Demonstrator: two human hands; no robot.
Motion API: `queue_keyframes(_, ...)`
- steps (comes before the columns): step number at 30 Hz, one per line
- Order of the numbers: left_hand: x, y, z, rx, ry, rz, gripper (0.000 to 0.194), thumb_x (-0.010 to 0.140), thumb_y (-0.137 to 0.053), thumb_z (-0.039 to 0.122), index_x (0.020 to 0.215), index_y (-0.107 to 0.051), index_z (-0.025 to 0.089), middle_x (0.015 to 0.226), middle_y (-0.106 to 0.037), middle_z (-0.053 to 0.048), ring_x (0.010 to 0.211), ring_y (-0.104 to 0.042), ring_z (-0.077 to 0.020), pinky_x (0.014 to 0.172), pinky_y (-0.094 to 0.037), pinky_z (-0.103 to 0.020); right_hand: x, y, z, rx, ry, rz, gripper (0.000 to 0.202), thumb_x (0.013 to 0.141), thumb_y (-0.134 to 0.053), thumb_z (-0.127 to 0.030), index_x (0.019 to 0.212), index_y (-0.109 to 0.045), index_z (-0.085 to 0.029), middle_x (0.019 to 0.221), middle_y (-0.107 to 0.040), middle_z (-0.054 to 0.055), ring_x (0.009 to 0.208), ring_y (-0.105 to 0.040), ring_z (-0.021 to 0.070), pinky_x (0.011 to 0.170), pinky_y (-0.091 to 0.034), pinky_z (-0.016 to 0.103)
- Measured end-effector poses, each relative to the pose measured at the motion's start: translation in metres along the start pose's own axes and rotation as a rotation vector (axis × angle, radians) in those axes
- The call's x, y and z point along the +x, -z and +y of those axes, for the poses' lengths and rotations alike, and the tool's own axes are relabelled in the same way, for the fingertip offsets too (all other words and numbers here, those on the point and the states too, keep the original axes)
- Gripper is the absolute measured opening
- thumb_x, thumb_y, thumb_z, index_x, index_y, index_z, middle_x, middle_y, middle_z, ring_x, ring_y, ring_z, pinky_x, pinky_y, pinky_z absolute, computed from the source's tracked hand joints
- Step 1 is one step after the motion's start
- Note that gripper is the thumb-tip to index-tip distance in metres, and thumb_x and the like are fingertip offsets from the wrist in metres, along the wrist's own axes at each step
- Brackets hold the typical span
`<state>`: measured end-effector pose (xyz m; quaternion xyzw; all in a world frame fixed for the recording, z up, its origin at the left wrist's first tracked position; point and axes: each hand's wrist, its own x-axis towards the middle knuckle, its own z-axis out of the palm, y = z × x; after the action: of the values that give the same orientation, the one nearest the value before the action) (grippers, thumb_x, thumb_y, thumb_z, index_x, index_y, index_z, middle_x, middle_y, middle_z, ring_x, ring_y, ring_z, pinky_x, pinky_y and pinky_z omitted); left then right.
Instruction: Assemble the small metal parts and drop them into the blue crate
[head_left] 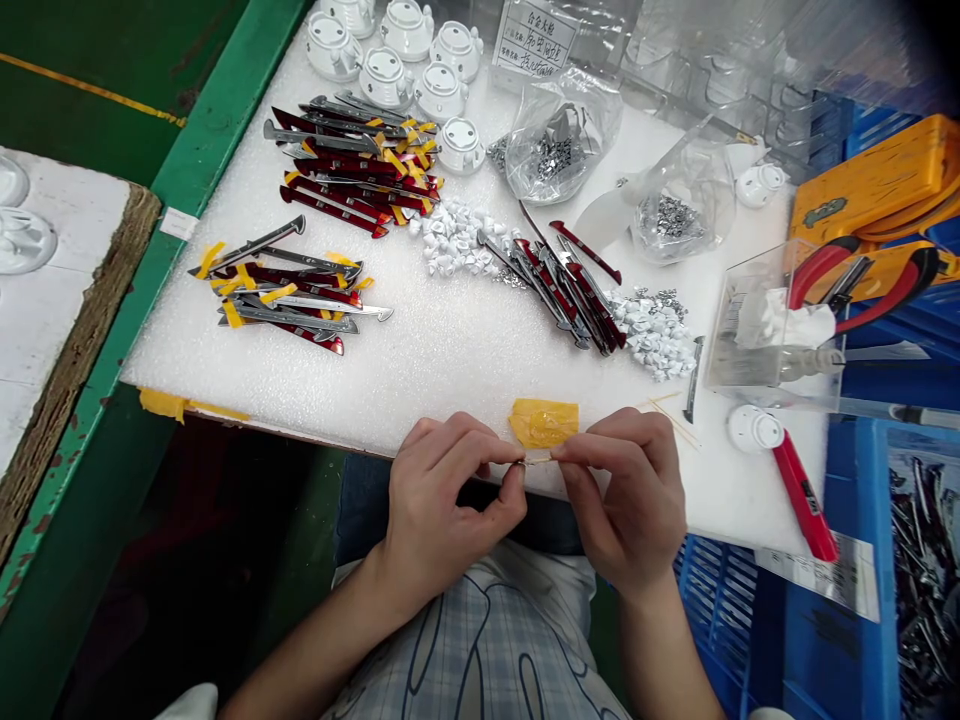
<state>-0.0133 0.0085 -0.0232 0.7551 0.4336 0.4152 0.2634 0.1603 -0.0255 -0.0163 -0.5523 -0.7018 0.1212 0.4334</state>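
My left hand (457,500) is closed in a pinch, with a tiny dark metal part (522,462) at its fingertips. Opposite it, my right hand (630,490) pinches a thin pale stick (541,460) like a toothpick, its tip meeting the small part. Just beyond the fingertips lies a piece of yellow tape (544,422) with a shiny smear on it. Several more thin sticks (675,418) rest on the white foam to the right. A single grey blade-shaped piece (694,380) is close to them.
White foam (435,380) covers the table. Red and grey blade pieces lie in a left pile (292,290), a back pile (360,160) and a middle pile (570,285), beside small white parts (457,240). Pliers (862,285), a red tool (806,495) and blue crates (862,640) are right.
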Motion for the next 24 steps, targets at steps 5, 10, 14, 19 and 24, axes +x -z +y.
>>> queue_keyframes(5,0.0002,-0.0007,-0.0012,-0.008,-0.005,0.004,0.019,0.089,-0.062,0.004,0.090,-0.065,0.023,0.072,-0.072,0.006,0.057,-0.062,-0.0116,0.060,-0.048,-0.028,-0.0016,0.0002,0.0011,0.010,-0.011,0.003,0.021,0.098,-0.061,-0.006,0.107,-0.065,-0.025,0.088,-0.053,-0.001,0.077,-0.055,0.0158,0.065,-0.045,0.034)
queue_keyframes(10,0.0001,-0.0006,-0.0008,-0.010,-0.005,0.005,0.019,0.089,-0.062,0.004,0.090,-0.064,0.022,0.073,-0.072,0.006,0.058,-0.062,-0.0111,0.060,-0.049,-0.028,-0.0018,0.0004,0.0010,-0.017,-0.021,0.010,0.020,0.099,-0.060,-0.008,0.106,-0.064,-0.026,0.088,-0.053,0.000,0.075,-0.056,0.0165,0.063,-0.046,0.034)
queue_keyframes(14,0.0000,-0.0007,-0.0002,-0.013,0.003,0.012,0.018,0.089,-0.062,0.005,0.090,-0.064,0.023,0.072,-0.072,0.005,0.057,-0.062,-0.0119,0.058,-0.049,-0.028,-0.0016,0.0008,0.0011,-0.013,-0.016,0.012,0.019,0.099,-0.060,-0.008,0.106,-0.064,-0.025,0.087,-0.053,0.000,0.074,-0.055,0.0161,0.062,-0.045,0.033)
queue_keyframes(19,0.0003,-0.0012,-0.0004,-0.006,0.005,0.017,0.018,0.089,-0.061,0.006,0.088,-0.065,0.023,0.070,-0.071,0.006,0.055,-0.062,-0.0121,0.057,-0.049,-0.028,-0.0024,0.0013,0.0014,-0.007,-0.022,0.015,0.019,0.099,-0.060,-0.008,0.106,-0.065,-0.026,0.088,-0.053,0.000,0.074,-0.055,0.0165,0.062,-0.045,0.033)
queue_keyframes(24,0.0008,-0.0004,-0.0008,-0.002,0.005,0.017,0.018,0.089,-0.061,0.005,0.088,-0.065,0.023,0.070,-0.070,0.006,0.055,-0.062,-0.0119,0.056,-0.049,-0.028,-0.0030,0.0015,0.0020,-0.001,-0.027,0.015,0.018,0.099,-0.061,-0.009,0.104,-0.066,-0.026,0.087,-0.054,0.000,0.075,-0.055,0.0167,0.062,-0.045,0.034)
